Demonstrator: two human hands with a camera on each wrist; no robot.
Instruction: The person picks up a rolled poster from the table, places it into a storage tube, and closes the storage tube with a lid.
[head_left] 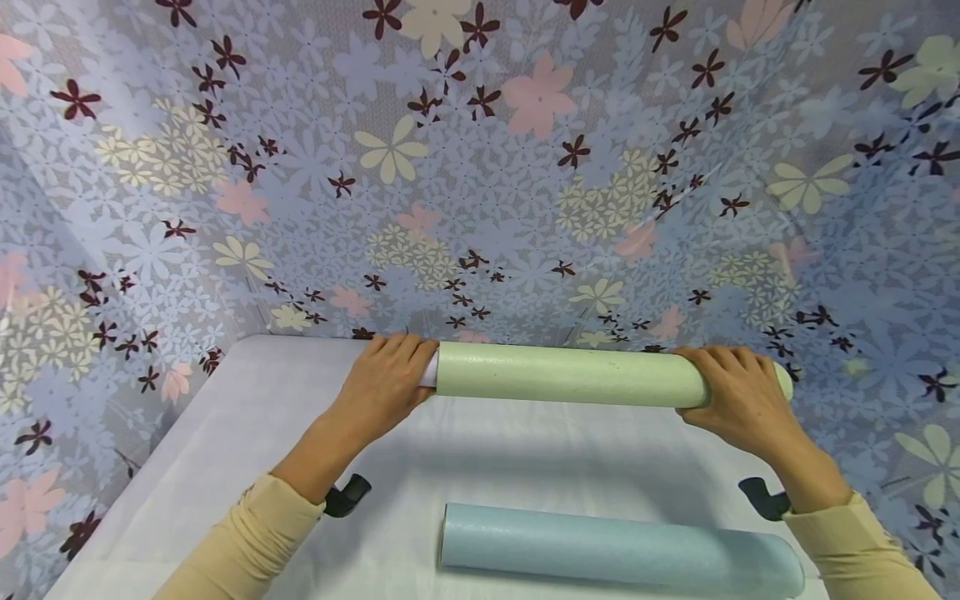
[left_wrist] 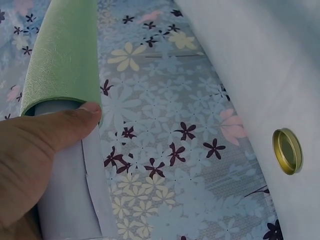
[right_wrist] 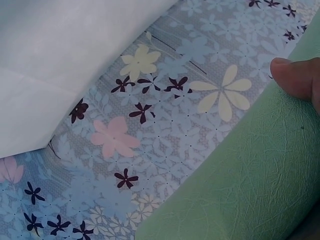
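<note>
Everywhere floral sheeting (head_left: 480, 167), white tabletop (head_left: 247, 417).

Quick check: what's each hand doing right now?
Left hand: fingers curled round the left end of the green roll.
Right hand: grips the roll's right end.

The blue roll's (head_left: 615, 550) near side is cut off below.

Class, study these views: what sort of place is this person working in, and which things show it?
Probably a staged indoor worktable, not a lived-in room: a white-covered table, a flowered sheet hung as backdrop, and two rolls, the green roll held by both hands and a blue roll lying nearer.
</note>
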